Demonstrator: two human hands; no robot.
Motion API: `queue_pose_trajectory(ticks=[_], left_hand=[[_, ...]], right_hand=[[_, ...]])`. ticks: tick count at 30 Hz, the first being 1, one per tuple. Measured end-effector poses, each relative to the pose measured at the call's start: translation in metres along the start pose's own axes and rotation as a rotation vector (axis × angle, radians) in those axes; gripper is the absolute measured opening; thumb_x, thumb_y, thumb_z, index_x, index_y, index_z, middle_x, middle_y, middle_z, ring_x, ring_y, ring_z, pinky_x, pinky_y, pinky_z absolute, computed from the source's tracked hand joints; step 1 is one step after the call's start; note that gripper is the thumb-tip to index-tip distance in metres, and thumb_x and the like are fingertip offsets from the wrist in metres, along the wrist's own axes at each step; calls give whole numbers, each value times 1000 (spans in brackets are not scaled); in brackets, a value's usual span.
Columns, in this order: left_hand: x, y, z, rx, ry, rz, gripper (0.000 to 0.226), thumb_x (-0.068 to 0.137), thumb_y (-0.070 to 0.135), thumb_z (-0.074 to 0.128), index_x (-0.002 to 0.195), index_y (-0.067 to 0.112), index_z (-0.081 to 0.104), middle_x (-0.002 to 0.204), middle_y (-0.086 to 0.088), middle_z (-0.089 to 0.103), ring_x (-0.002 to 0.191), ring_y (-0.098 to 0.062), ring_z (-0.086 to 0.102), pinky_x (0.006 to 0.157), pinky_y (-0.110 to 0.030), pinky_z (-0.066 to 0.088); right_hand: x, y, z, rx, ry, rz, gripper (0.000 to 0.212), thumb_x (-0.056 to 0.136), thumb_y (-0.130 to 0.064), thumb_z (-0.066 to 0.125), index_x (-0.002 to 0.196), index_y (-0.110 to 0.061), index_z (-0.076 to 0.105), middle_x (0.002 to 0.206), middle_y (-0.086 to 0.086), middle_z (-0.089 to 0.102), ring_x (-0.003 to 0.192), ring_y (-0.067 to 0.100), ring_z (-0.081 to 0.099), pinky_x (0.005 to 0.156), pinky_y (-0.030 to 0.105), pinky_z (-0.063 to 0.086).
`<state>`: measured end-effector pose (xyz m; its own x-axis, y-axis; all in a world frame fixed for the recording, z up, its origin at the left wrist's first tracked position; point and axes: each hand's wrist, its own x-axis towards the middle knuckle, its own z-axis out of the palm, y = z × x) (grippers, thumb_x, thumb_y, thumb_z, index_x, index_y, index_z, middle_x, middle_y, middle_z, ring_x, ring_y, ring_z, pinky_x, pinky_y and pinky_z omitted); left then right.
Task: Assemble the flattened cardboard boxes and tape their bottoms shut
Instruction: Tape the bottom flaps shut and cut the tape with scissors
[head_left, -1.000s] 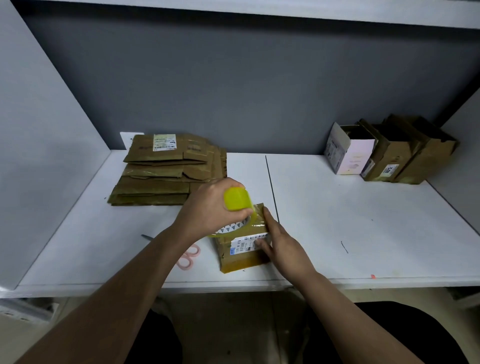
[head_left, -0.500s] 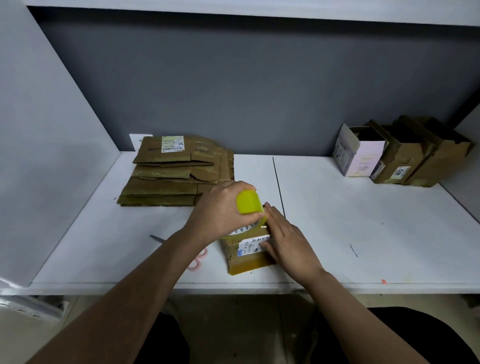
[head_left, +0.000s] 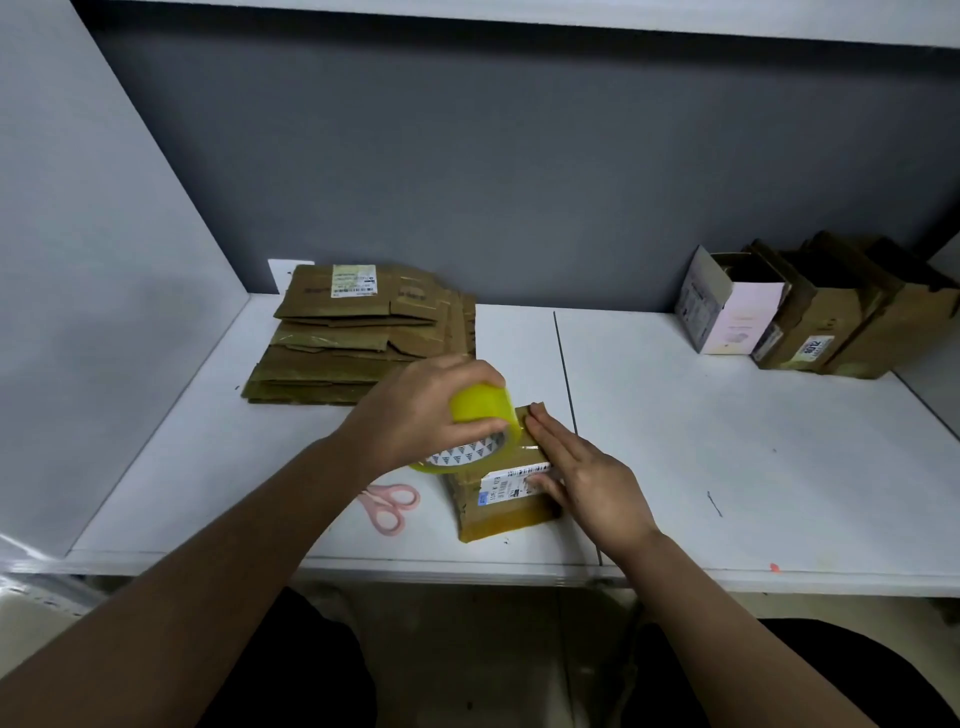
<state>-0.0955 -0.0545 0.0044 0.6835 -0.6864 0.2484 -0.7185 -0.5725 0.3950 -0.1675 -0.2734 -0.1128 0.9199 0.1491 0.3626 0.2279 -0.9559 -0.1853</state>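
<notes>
Brown cardboard box (head_left: 501, 483) near the desk's (head_left: 727, 441) front edge is getting taped: left hand (head_left: 423, 410) gripping the yellow-green tape roll (head_left: 480, 410), right hand (head_left: 582, 478) pressing flat on top. Three assembled boxes (head_left: 810, 312) are standing at the back right corner; a flattened cardboard stack (head_left: 353, 338) is waiting at back left.

The left hand (head_left: 415, 415) is covering much of the tape roll (head_left: 480, 410). The left forearm is hiding the scissors' (head_left: 392, 506) blades at 9 o'clock of the box (head_left: 506, 519), whose label print is reading too small.
</notes>
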Motion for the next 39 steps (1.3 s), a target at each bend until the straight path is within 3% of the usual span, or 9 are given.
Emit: queue_pose_trajectory(ticks=[3, 6, 10, 13, 18, 23, 29, 36, 39], left_hand=[[1, 0, -7, 125, -67, 46, 47, 84, 50, 62, 125, 28, 57, 119, 5, 58, 97, -9, 50, 70, -20, 36], [2, -4, -12, 239, -109, 100, 48, 84, 52, 61, 126, 28, 57, 120, 6, 59, 104, -14, 54, 75, -23, 43], [-3, -21, -14, 366, -185, 140, 53, 78, 61, 55, 117, 26, 62, 105, 0, 65, 90, -20, 61, 69, -30, 53], [-5, -25, -11, 394, -190, 188, 52, 76, 58, 53, 112, 23, 65, 93, -3, 66, 78, -22, 62, 58, -27, 49], [1, -24, -14, 461, -272, 180, 46, 85, 55, 57, 123, 28, 55, 105, 0, 62, 89, -15, 57, 67, -25, 47], [-2, -28, -8, 561, -310, 250, 48, 88, 52, 54, 130, 28, 53, 107, -1, 61, 87, -14, 55, 56, -20, 35], [-7, -38, -7, 511, -230, 380, 42, 68, 50, 62, 98, 22, 71, 65, 0, 61, 48, -9, 44, 44, -8, 15], [-15, -42, -9, 612, -313, 440, 39, 55, 49, 81, 86, 27, 73, 54, 5, 58, 37, -7, 46, 42, -7, 5], [-20, -49, -6, 578, -291, 375, 46, 53, 49, 85, 90, 25, 73, 58, 2, 62, 39, -10, 52, 35, -9, 21]], right_hand=[[1, 0, 0, -53, 68, -55, 62, 85, -39, 66, 141, -19, 47, 149, -6, 42, 114, 15, 62, 64, 26, 57], [1, 2, 0, -98, 61, -73, 61, 85, -40, 66, 140, -19, 49, 147, -6, 44, 111, 14, 64, 58, 24, 56], [1, 1, -2, -102, 49, -67, 57, 90, -46, 49, 140, -20, 49, 146, -6, 45, 109, 14, 64, 53, 24, 55], [2, -2, -2, -106, 50, -72, 57, 90, -48, 44, 139, -19, 50, 146, -5, 46, 109, 13, 64, 51, 24, 54], [2, -3, 0, -104, 46, -67, 57, 89, -46, 47, 140, -20, 48, 147, -6, 44, 109, 13, 64, 50, 25, 55], [-1, -2, 2, -59, 12, -62, 59, 92, -48, 44, 144, -21, 42, 151, -6, 39, 109, 15, 65, 55, 29, 57], [0, -4, 2, -50, 11, -55, 58, 91, -47, 44, 144, -21, 43, 150, -7, 40, 108, 15, 65, 55, 28, 57], [-2, -2, 1, -12, -33, -36, 60, 93, -46, 45, 148, -24, 35, 154, -10, 29, 111, 16, 63, 65, 32, 59], [-2, -3, 2, -17, -22, -37, 60, 92, -45, 49, 146, -23, 38, 153, -9, 32, 107, 16, 66, 60, 31, 58]])
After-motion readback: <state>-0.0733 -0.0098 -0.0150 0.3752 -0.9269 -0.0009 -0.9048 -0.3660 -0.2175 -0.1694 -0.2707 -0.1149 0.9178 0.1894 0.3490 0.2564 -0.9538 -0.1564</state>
